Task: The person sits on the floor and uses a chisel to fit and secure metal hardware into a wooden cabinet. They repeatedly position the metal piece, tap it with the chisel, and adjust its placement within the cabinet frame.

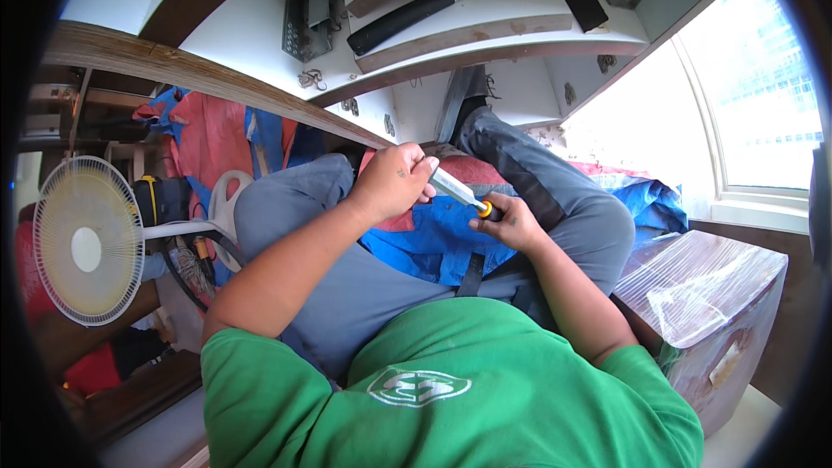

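My right hand [510, 224] is closed around the black and yellow handle of a chisel [456, 185] over my lap. Its flat, bright metal blade slants up and left toward my left hand [395, 180]. My left fingers are curled at the blade's far end. A small dark edge shows beside those fingertips, but what they hold is mostly hidden. Beneath both hands, a blue and red tarp [433, 238] spreads between my bent legs.
Ahead is a white cabinet [251, 39] with metal drawer slides [308, 22] and a long black-handled tool [407, 22]. A pedestal fan [87, 247] stands at left. At right are a plastic-wrapped box [706, 282] and a window [754, 87].
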Tool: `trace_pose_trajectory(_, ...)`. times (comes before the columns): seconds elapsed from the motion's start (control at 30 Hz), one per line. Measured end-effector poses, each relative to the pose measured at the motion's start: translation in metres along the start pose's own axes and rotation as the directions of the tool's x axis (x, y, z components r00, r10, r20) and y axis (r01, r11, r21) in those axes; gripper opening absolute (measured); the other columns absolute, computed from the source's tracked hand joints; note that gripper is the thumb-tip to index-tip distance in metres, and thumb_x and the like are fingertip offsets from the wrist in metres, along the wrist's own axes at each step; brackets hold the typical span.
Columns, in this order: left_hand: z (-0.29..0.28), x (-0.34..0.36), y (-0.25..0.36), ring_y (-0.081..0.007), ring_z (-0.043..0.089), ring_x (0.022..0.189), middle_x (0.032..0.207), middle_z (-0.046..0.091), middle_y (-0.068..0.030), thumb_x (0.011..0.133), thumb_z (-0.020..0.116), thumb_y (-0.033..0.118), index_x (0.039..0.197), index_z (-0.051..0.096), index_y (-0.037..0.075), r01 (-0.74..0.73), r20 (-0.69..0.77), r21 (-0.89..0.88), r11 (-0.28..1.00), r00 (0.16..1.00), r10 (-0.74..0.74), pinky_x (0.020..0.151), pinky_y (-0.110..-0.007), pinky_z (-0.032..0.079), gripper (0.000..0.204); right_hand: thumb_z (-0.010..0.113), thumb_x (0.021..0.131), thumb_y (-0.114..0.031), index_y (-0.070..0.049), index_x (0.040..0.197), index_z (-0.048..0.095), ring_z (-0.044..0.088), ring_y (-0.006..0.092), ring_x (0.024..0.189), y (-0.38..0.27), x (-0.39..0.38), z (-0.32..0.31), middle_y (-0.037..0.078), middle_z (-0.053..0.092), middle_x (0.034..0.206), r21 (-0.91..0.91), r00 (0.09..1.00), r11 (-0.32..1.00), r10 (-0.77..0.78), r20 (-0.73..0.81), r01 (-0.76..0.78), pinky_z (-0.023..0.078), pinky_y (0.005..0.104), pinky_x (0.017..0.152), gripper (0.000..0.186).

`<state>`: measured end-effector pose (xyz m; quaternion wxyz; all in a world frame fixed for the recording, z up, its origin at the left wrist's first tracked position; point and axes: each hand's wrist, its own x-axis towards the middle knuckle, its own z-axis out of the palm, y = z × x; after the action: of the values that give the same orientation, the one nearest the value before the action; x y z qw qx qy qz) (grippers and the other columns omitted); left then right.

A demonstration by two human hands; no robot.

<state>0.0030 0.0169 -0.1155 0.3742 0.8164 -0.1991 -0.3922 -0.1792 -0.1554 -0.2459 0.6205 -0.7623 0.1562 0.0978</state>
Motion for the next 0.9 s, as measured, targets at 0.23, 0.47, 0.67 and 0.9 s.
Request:
trace_pose_trajectory(0.23, -0.005, -0.004, 0.011, -0.016, 0.072, 0.069, 0.078, 0.074, -0.0132, 0.105, 0.058, 0.033, 0.098, 0.064, -0.003, -0.11, 0.003, -0.113, 0.987, 0.994, 0.111, 0.065, -0.029, 0.058, 0.037, 0.087, 0.083, -0.023, -0.004, 0.097, 0.065, 0.045, 0.0081, 0.065, 0.001, 0.0, 0.006, -0.002, 0.05, 0.071, 0.121, 0.993, 0.988, -0.081, -0.086, 0.092, 0.04, 0.0284, 0.06, 0.032)
trace_pose_trajectory(0.47, -0.041, -0.016, 0.033, -0.0143, 0.072, 0.075, 0.082, 0.074, -0.0118, 0.105, 0.06, 0.036, 0.096, 0.063, -0.001, -0.304, -0.104, -0.171, 0.937, 0.951, 0.29, 0.071, -0.028, 0.057, 0.038, 0.082, 0.087, -0.015, -0.001, 0.115, 0.065, 0.055, 0.0093, 0.091, -0.052, -0.021, -0.005, -0.001, 0.06, 0.095, 0.337, 0.97, 0.927, -0.092, -0.223, 0.166, 0.046, 0.0274, 0.085, 0.036)
trace_pose_trajectory(0.67, -0.086, -0.007, 0.039, -0.0117, 0.068, 0.08, 0.086, 0.072, -0.0073, 0.097, 0.063, 0.009, 0.109, 0.062, -0.002, -0.448, 0.084, 0.186, 0.875, 0.894, 0.44, 0.078, -0.029, 0.056, 0.016, 0.074, 0.09, -0.018, 0.0, 0.122, 0.053, 0.055, 0.011, 0.083, -0.175, -0.057, -0.069, 0.006, 0.058, 0.095, 0.427, 0.793, 0.67, -0.483, -0.371, 0.608, 0.046, 0.0258, 0.073, 0.042)
trace_pose_trajectory(0.9, -0.072, 0.016, 0.033, -0.0174, 0.066, 0.076, 0.085, 0.071, -0.008, 0.093, 0.068, 0.015, 0.116, 0.063, 0.0, -0.439, 0.163, 0.219, 0.871, 0.897, 0.411, 0.073, -0.033, 0.053, 0.028, 0.082, 0.088, -0.021, 0.002, 0.12, 0.068, 0.066, 0.0118, 0.081, -0.334, -0.067, -0.162, 0.008, 0.07, 0.094, -0.729, 0.46, 0.57, -0.799, -0.386, 0.379, 0.053, 0.0264, 0.076, 0.042)
